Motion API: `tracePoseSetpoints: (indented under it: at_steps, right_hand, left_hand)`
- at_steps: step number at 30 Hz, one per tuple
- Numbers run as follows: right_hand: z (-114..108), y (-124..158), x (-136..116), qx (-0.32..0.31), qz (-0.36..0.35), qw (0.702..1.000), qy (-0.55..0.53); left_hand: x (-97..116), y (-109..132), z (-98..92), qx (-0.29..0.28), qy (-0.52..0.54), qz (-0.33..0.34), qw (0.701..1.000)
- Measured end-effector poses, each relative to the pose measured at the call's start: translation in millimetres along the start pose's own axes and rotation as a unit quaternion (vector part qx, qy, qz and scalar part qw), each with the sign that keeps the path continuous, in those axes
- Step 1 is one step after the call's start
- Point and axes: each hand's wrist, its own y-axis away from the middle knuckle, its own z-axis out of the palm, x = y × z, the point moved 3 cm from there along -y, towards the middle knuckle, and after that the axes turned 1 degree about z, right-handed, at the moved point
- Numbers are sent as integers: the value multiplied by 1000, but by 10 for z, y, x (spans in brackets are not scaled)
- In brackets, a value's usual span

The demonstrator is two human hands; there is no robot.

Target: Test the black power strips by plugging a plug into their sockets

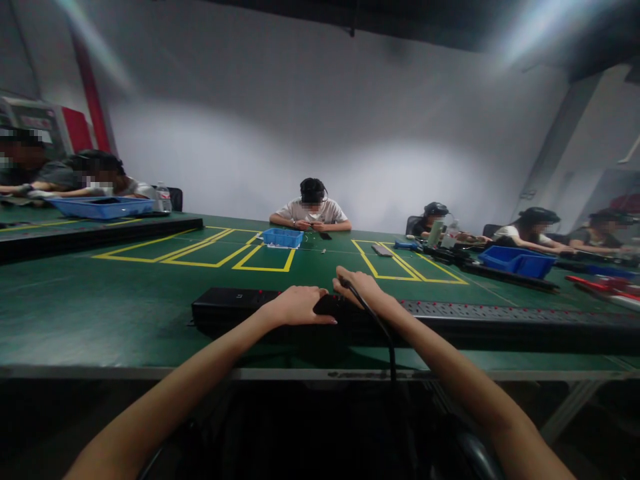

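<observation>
A long black power strip (230, 305) lies across the near edge of the green table (100, 307). My left hand (296, 307) rests flat on top of it, fingers pointing right. Just beside it, my right hand (359, 287) grips a black plug (330, 305) that sits against the strip. A black cable (381, 330) runs from that plug over my right wrist and down past the table edge.
A blue tray (283, 237) sits inside yellow floor-tape rectangles (200, 250) mid-table, with a person seated behind it. More blue bins (520, 261) (103, 207) and several other seated people are at the left and right. A phone-like slab (382, 251) lies further off.
</observation>
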Motion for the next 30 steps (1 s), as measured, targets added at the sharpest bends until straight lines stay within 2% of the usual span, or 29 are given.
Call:
tracePoseSetpoints:
  at_steps: [5, 13, 20, 30]
  right_hand:
    - [60, 218, -147, 17, 13, 999, 27]
    - [101, 424, -205, 72, 17, 997, 19]
    - [138, 463, -221, 106, 29, 994, 5]
    - [106, 482, -231, 116, 25, 993, -4]
  left_hand:
    - [10, 0, 6, 4, -10, 5, 1000]
    - [91, 24, -27, 1, -38, 15, 999]
    - [117, 38, -42, -2, -57, 22, 998]
    - [131, 42, -57, -3, -60, 22, 998]
